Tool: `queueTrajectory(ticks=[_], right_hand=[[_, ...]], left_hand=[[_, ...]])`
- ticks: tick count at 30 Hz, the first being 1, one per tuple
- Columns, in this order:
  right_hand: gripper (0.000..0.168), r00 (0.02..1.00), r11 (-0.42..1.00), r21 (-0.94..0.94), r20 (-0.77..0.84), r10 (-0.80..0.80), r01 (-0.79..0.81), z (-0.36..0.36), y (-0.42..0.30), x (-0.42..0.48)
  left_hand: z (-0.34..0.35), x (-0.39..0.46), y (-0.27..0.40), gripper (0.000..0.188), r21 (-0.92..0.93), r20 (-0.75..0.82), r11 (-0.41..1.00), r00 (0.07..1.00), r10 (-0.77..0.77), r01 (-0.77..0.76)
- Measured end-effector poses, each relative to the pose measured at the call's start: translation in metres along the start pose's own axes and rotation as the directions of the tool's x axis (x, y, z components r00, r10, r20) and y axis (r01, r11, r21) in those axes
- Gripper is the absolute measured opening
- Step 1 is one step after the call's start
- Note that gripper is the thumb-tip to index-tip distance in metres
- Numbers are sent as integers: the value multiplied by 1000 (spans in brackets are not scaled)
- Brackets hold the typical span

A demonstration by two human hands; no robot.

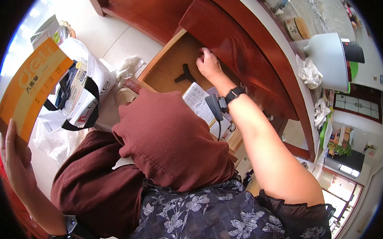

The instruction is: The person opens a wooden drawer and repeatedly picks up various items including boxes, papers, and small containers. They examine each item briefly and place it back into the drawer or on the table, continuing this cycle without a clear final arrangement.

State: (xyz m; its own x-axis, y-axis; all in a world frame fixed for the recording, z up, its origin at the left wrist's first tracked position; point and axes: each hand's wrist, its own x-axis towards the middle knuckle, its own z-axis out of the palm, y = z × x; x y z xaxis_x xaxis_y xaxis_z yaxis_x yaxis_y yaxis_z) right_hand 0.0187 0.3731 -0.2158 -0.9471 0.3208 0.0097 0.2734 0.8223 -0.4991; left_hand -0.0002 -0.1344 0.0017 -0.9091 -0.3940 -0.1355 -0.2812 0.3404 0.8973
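Observation:
My left hand (18,152) is raised at the left and grips the lower edge of an orange-and-yellow Deli form pad (37,78). Inside an open wooden drawer (165,64), my right hand (210,62) hovers near the dark red drawer front, its fingers curled. Whether anything small sits between those fingertips is unclear. A black Y-shaped object (185,74), perhaps a small stand, lies on the drawer bottom to the left of that hand. Closer to me, a paper pad with handwriting (197,101) rests in the drawer among other papers, partly hidden by my knee.
A white tote bag (93,64) with black handles, filled with boxes, stands on the tiled floor at left. Crumpled tissue (130,67) lies beside it. On the tabletop at right are a pale lamp-like shade (326,60), a lidded jar (298,28) and more tissue (309,72).

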Motion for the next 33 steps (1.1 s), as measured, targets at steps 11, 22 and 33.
queueTrajectory(ticks=[11,22,33], right_hand=[[18,881,633,620,400,253,-463,-74,20,-104],[16,835,551,631,466,294,-546,-91,19,-148],[21,861,307,806,451,236,-506,-160,-24,-156]], left_hand=[[22,-14,19,25,-110,109,992,993,-43,55],[49,-23,33,22,-196,192,979,981,-14,52],[63,-37,48,23,-267,185,963,983,10,40]])
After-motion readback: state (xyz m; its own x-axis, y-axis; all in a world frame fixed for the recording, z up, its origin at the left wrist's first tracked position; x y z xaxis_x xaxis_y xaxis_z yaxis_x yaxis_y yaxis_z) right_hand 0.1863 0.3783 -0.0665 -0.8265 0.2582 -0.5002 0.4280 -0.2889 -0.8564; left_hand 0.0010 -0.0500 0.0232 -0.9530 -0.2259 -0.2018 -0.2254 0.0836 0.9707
